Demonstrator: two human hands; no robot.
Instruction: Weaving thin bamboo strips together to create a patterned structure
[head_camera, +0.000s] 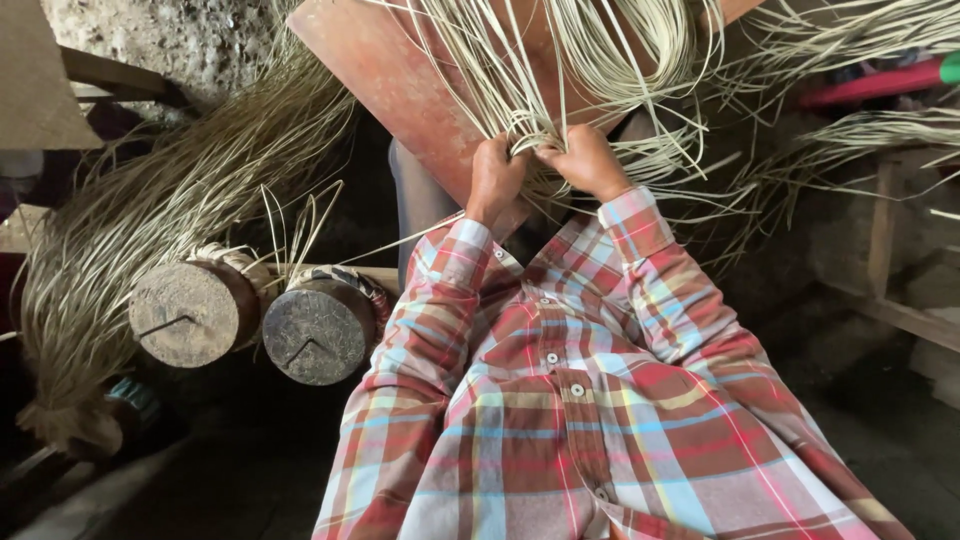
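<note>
My left hand (496, 178) and my right hand (586, 160) are side by side, both closed around pale thin reed strips (560, 70) that fan out over a reddish wooden board (385, 70). The board leans across my lap. The strips gather into a tight bunch right where my fingers pinch them. My sleeves and shirt are red, blue and yellow plaid (580, 400). Fingertips are hidden among the strands.
Two round wooden log ends (185, 312) (315, 330) stand at the left, wrapped with woven bands. A big bundle of loose reed (150, 210) curves over them. More reed and a red object (870, 82) lie at the upper right, beside a wooden frame (885, 240).
</note>
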